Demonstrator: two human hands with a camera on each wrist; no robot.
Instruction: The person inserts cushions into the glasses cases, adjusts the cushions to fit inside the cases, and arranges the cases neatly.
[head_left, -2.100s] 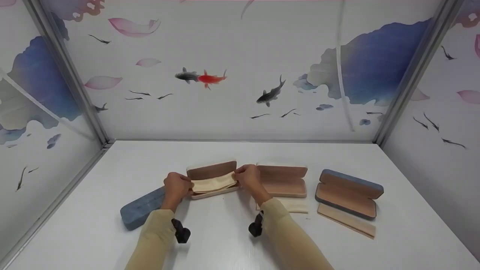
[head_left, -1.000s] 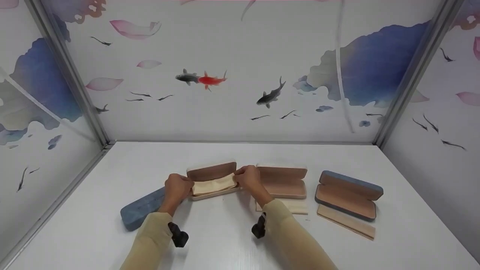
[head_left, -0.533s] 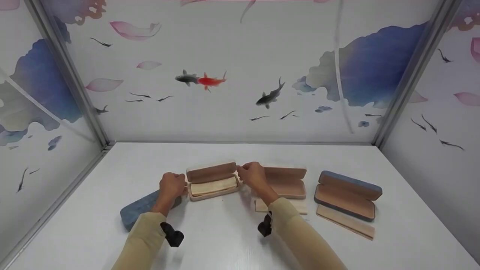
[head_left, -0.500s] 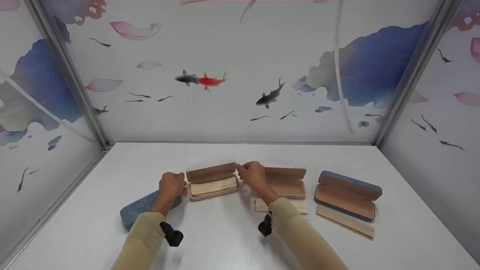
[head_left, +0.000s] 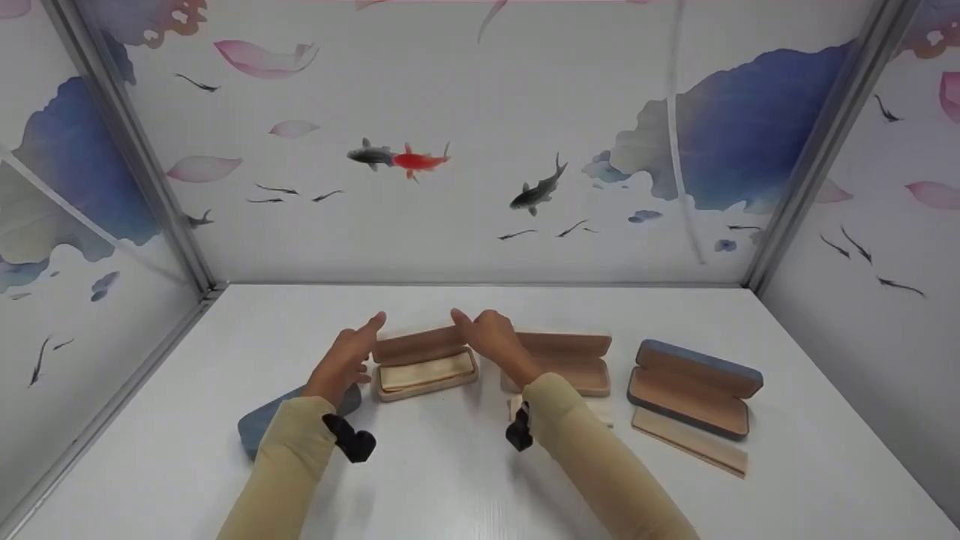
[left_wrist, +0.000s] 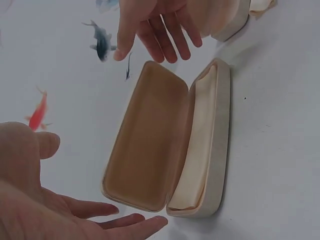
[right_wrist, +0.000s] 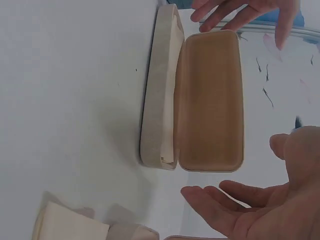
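A cream glasses case stands with its lid up and its brown lining showing, left of the table's middle. Inside its base lies a folded pale-yellow cloth. My left hand is at the case's left end, fingers spread and holding nothing. On the other side, my right hand is by the lid's right end, thumb raised, also holding nothing. Both wrist views show relaxed, extended fingers close to the lid; whether any fingertip touches it I cannot tell.
A closed blue glasses case lies partly under my left forearm. To the right are a second cream case with a folded cloth in front, and an open blue case with a tan cloth. Patterned walls enclose the white table.
My hands pinched the cloth's ends, laid it in the cream case and let go. Since then they have drawn slightly apart, and their fingers and thumbs have spread and risen beside the lid.
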